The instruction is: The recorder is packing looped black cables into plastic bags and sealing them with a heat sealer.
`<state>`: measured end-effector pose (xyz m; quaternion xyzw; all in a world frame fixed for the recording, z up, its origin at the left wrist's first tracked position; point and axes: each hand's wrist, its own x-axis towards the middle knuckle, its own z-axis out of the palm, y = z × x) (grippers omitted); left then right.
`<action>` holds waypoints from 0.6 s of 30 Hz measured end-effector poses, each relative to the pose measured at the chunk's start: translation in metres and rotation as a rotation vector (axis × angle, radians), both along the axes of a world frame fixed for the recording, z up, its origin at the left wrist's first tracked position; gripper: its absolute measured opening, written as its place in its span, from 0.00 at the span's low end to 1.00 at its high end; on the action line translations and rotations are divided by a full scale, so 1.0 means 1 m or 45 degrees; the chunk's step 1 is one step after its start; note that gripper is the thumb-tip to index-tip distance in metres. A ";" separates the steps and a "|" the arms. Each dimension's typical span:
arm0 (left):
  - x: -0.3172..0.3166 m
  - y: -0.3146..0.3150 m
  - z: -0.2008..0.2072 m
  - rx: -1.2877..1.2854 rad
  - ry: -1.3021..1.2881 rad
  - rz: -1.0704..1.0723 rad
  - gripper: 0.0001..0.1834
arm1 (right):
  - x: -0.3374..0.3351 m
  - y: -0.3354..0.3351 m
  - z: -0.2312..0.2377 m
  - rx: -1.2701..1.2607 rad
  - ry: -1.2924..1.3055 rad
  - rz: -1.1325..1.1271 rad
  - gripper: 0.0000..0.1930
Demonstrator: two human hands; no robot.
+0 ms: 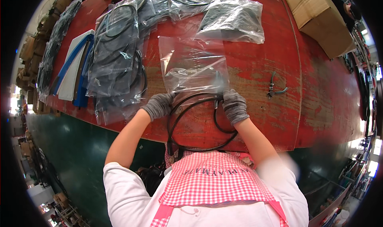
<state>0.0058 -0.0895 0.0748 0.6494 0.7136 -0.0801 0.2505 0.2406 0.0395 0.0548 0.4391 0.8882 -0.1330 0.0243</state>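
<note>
So there's a clear plastic bag (191, 69) lying flat on the red worn tabletop (259, 125), right in front of the person, with a loop of black cable or tubing (170, 139) on its near side, hanging partly over the table edge. Gray-gloved left hand (159, 106) is kinda pinching the bag's near left corner, and the right hand (234, 105) has curled fingers at the near right one; can't tell if either grips the loop too. Pliers (271, 90) sit off right, bagged black coils (115, 55) pile up left, cardboard box (319, 21) far right.
</note>
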 end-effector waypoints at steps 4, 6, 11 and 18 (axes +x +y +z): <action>0.028 -0.015 -0.013 0.246 0.171 0.569 0.18 | -0.023 0.004 0.007 -0.080 -0.101 -0.177 0.09; 0.045 -0.021 -0.016 0.357 0.177 0.655 0.16 | -0.031 0.005 0.022 -0.200 -0.166 -0.233 0.11; 0.055 -0.036 -0.041 0.691 -0.157 1.000 0.16 | -0.044 0.025 0.005 -0.276 -0.186 -0.148 0.16; 0.056 -0.017 -0.011 0.712 -0.196 0.668 0.21 | -0.067 0.042 0.031 -0.009 0.035 0.150 0.15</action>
